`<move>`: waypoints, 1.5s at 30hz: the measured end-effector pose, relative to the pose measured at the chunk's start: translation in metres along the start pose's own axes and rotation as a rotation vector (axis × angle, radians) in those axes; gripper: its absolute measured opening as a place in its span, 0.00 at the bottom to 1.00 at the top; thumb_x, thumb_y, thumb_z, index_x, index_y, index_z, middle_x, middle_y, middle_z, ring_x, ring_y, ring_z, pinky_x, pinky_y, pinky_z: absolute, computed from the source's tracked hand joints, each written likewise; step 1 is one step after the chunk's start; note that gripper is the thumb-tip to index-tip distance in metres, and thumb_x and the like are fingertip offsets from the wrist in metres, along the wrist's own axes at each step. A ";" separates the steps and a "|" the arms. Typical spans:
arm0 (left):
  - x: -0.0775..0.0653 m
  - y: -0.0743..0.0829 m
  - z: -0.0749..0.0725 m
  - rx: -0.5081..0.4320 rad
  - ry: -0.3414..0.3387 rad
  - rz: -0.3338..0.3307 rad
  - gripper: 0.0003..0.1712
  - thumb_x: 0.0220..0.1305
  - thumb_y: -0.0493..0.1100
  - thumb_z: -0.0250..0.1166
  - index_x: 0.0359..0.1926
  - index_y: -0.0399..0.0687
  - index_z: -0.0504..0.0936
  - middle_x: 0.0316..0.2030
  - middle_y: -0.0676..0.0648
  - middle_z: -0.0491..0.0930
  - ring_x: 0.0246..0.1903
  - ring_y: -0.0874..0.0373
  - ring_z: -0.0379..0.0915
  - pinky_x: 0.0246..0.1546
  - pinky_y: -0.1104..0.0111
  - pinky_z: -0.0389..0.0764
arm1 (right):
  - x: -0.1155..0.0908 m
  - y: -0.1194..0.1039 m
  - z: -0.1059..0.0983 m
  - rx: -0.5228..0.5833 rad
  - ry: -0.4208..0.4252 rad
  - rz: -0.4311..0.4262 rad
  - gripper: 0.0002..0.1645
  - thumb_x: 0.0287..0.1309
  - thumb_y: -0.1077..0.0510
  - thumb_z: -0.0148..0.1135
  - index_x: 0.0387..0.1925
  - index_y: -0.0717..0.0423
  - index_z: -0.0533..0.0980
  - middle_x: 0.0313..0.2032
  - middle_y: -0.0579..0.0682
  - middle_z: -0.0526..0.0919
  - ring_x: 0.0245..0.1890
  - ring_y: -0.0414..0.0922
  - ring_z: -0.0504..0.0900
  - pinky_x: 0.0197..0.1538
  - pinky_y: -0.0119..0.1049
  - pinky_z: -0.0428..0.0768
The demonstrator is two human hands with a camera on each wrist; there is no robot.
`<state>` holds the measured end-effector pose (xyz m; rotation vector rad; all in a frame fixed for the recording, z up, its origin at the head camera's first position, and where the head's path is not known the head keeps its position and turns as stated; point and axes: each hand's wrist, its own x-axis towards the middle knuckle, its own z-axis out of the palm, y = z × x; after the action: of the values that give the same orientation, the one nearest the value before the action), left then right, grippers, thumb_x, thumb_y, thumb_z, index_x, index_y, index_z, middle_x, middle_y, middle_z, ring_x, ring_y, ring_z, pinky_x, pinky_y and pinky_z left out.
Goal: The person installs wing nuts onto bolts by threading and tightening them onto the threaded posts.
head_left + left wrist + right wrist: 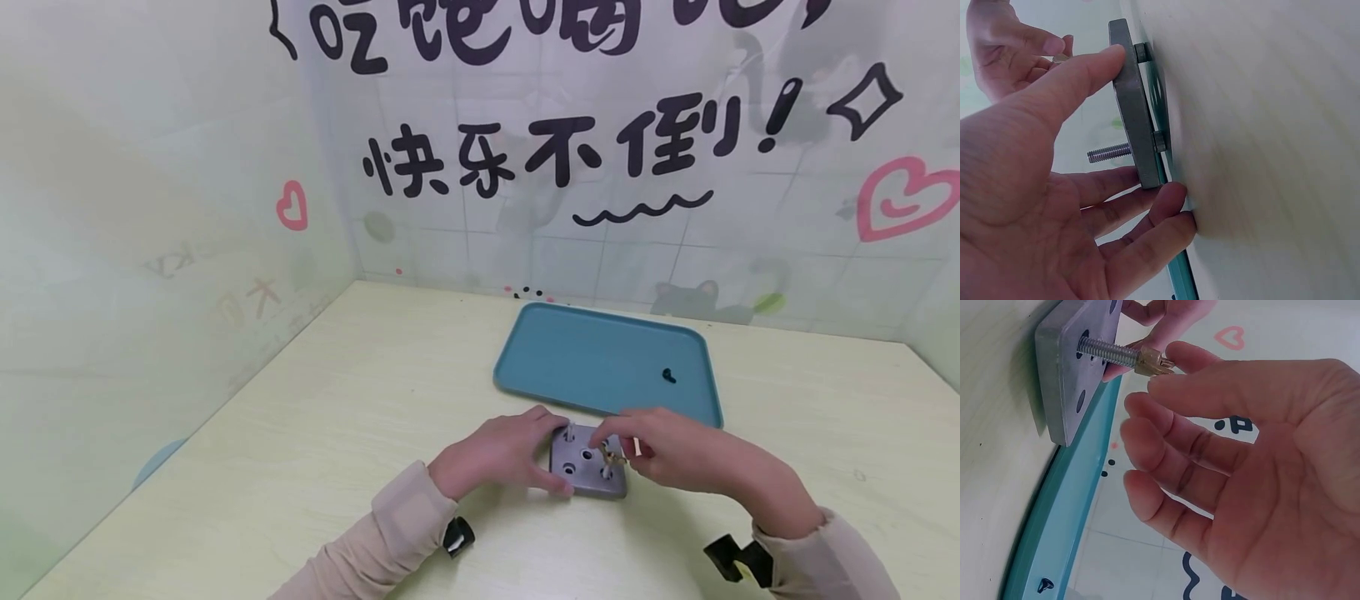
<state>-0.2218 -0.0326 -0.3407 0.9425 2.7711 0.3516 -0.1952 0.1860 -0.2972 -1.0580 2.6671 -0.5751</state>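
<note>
A grey square metal plate [587,479] with several holes lies low over the table, bolt heads showing beneath it in the left wrist view. My left hand [504,450] grips its left side, thumb at the near edge and fingers at the far edge. One threaded bolt [1109,153] sticks up from the plate near those fingers. Another bolt [1107,351] stands at the right side with a brass wing nut [1150,362] on its tip. Thumb and index finger of my right hand [678,454] pinch the wing nut; the other fingers are loosely curled.
Just behind the plate lies a blue tray [592,350], with a small dark piece [669,376] on its right part. Printed wall panels [480,242] border the pale table [360,375] at the back and sides.
</note>
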 end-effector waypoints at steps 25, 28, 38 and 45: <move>-0.001 -0.001 0.002 -0.003 0.004 -0.002 0.49 0.42 0.65 0.68 0.64 0.52 0.62 0.51 0.54 0.71 0.43 0.63 0.70 0.43 0.70 0.73 | 0.007 -0.007 0.007 -0.053 0.026 0.287 0.17 0.47 0.44 0.65 0.34 0.48 0.73 0.21 0.42 0.70 0.22 0.38 0.67 0.24 0.30 0.65; -0.001 -0.001 0.002 -0.002 0.006 0.001 0.49 0.43 0.65 0.67 0.64 0.51 0.62 0.51 0.54 0.71 0.43 0.63 0.70 0.44 0.69 0.73 | 0.008 -0.007 0.008 -0.086 0.042 0.298 0.14 0.48 0.44 0.64 0.28 0.48 0.72 0.21 0.41 0.71 0.22 0.37 0.67 0.24 0.30 0.66; 0.001 -0.001 0.002 0.000 0.011 0.009 0.49 0.43 0.65 0.67 0.64 0.51 0.62 0.53 0.53 0.70 0.45 0.62 0.70 0.43 0.69 0.73 | 0.008 -0.004 0.012 -0.118 0.092 0.252 0.17 0.54 0.48 0.59 0.15 0.48 0.69 0.14 0.39 0.65 0.16 0.35 0.62 0.20 0.28 0.61; 0.000 -0.001 0.002 0.010 0.009 0.009 0.48 0.43 0.65 0.67 0.64 0.51 0.62 0.52 0.53 0.70 0.45 0.63 0.70 0.43 0.69 0.73 | 0.007 -0.003 0.008 -0.072 0.081 0.218 0.18 0.58 0.50 0.55 0.15 0.49 0.67 0.13 0.39 0.61 0.15 0.34 0.59 0.20 0.27 0.60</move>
<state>-0.2219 -0.0328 -0.3431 0.9582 2.7803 0.3442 -0.1960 0.1771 -0.3035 -0.7618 2.8435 -0.4918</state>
